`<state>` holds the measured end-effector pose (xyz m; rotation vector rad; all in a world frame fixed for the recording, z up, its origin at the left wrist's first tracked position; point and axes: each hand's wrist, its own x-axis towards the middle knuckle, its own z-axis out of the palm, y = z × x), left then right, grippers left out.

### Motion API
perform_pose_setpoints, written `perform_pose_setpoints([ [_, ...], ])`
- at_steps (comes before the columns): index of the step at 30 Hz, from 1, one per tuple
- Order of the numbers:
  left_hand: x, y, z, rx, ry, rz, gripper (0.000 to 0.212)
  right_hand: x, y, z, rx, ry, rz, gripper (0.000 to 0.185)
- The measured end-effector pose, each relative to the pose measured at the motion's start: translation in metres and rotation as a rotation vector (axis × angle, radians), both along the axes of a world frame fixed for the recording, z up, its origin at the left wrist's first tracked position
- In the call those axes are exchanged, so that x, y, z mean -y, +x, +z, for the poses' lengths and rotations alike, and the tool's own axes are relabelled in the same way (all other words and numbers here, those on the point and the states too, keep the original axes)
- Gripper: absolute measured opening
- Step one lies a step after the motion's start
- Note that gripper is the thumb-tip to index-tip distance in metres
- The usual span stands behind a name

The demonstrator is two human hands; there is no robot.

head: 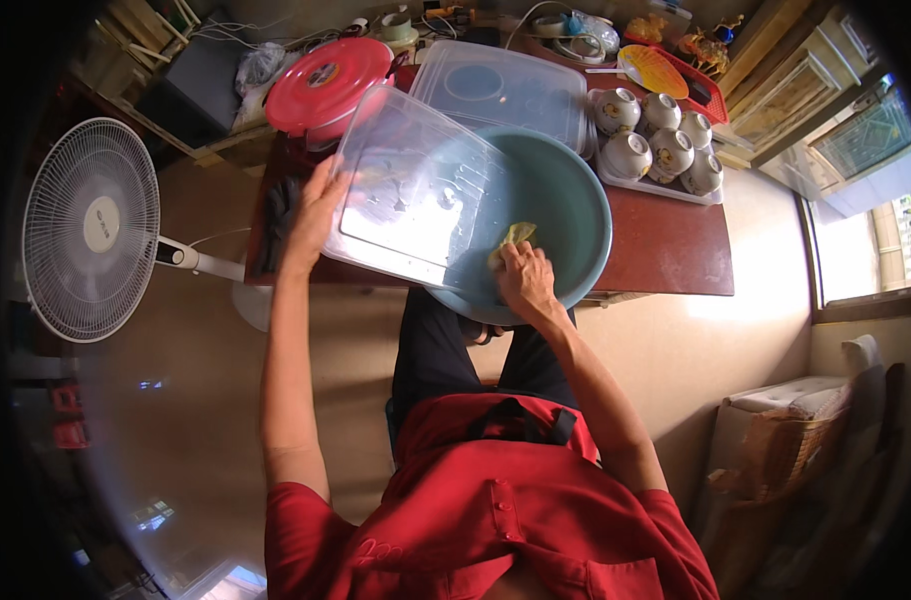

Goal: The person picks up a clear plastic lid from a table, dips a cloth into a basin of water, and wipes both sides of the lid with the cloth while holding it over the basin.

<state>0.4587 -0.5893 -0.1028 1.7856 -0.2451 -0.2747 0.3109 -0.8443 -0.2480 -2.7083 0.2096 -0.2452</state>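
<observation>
My left hand (319, 206) grips the left edge of a clear plastic lid (410, 195), which is wet and tilted over a blue-green plastic basin (586, 217). In my right hand (526, 274) is a crumpled yellowish cloth (517, 238), held near the lid's right end, above the basin. Whether the cloth touches the lid cannot be told. The basin stands at the front edge of a dark red table (673, 247) and partly overhangs it. The lid hides the basin's left part.
Upside-down patterned bowls (626, 156) fill a white tray (695, 196) on the right. Behind the basin lies a translucent plastic container or lid (500, 82). A red round lid (328, 82) tops a pot at the back left. A white fan (101, 225) stands left of the table.
</observation>
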Motion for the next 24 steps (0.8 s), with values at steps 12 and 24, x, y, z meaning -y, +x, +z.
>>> perform_pose_setpoints([
  [12,0.037,-0.017,0.022,-0.157,-0.231,-0.002,0.054,-0.089,0.016,0.084,0.498,0.761,0.235,0.018],
  [24,0.063,-0.036,0.047,-0.004,-0.092,-0.104,0.063,-0.038,0.12,0.067,0.653,0.669,0.088,0.037],
])
